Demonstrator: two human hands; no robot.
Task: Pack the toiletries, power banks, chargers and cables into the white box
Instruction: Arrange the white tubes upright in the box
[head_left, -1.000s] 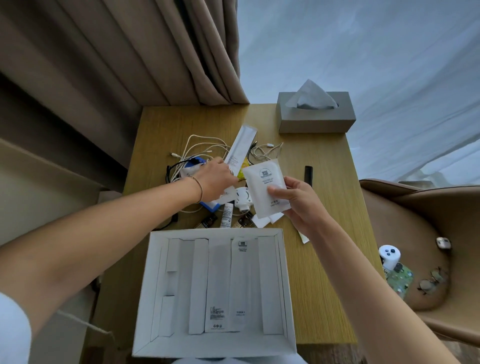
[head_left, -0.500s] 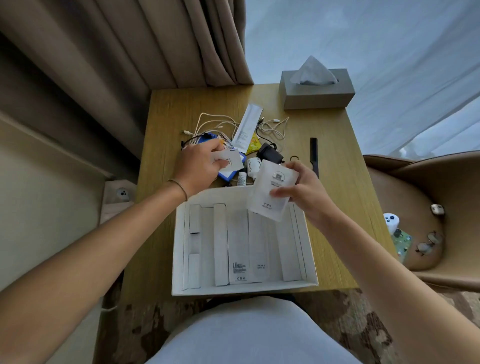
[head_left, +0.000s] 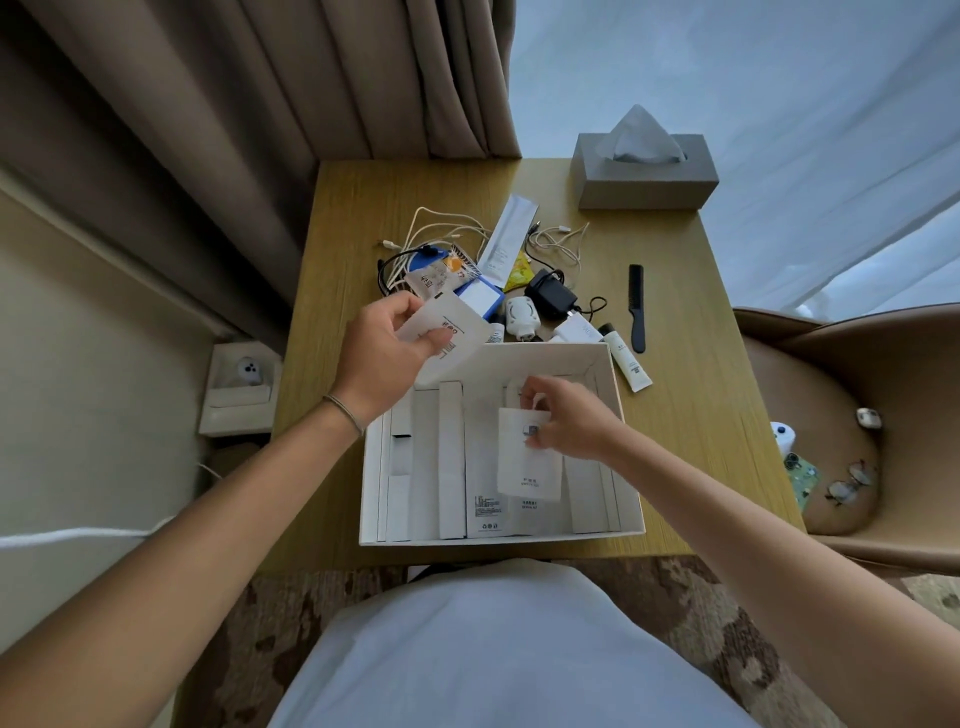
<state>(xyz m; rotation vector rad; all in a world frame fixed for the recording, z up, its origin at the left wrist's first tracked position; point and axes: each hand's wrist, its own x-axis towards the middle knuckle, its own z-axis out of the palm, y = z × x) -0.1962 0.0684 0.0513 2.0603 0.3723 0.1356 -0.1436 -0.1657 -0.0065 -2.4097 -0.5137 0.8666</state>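
The right hand (head_left: 569, 426) has come down into the white box (head_left: 631, 499), pinching a white packet (head_left: 530, 467) now low over the packets already inside; the left hand (head_left: 387, 353) has lifted another packet (head_left: 457, 338) to the box's far rim, so cables (head_left: 447, 234) and charger (head_left: 550, 293) wait on the table (head_left: 691, 415)

The white box (head_left: 618, 395) sits at the table's (head_left: 696, 415) six o'clock edge. Cables (head_left: 441, 234), a charger (head_left: 550, 296) and a tube (head_left: 626, 358) lie at its twelve; the comb (head_left: 637, 306) at one, the tissue box (head_left: 647, 182) beyond.
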